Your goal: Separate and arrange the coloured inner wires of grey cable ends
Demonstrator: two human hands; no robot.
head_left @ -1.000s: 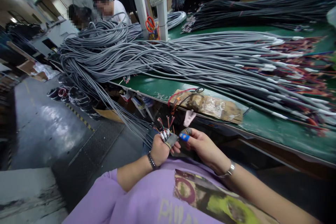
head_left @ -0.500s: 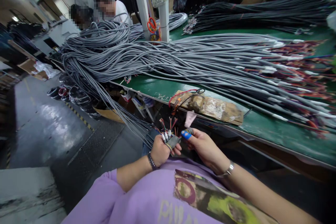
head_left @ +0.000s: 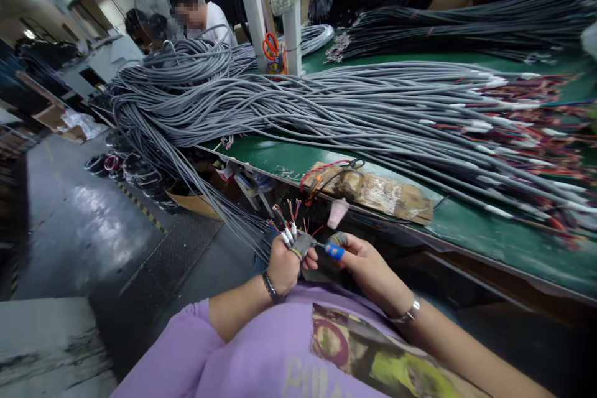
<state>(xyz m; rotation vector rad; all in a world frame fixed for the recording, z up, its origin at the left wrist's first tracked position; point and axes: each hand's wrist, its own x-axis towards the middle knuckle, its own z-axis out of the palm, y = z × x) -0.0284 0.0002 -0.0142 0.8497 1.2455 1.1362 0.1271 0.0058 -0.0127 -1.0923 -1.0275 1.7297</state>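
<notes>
Head view: the right hand (head_left: 370,267), its thumb in a bright blue wrap (head_left: 334,252) and its index finger in a dull grey cover (head_left: 337,239), pinches thin coloured wiring (head_left: 319,245) stretched across from the left hand (head_left: 285,266), seemingly to hold it apart from the rest. Which strands sit between the tips is too small to tell. The left fingers curl firmly around slim grey cables with white-sleeved ends (head_left: 293,231), probably keeping them together while the stripped tips fan upward. These cables slope away below the table's front edge. Along the green table (head_left: 261,152) lies a heap of smooth grey cables (head_left: 280,99), ends toward its right side, likely parallel to limit tangling. Flat brown cardboard with shiny tape (head_left: 396,199) lies by the front edge; a pale pink tapered piece (head_left: 338,213) is just below.
</notes>
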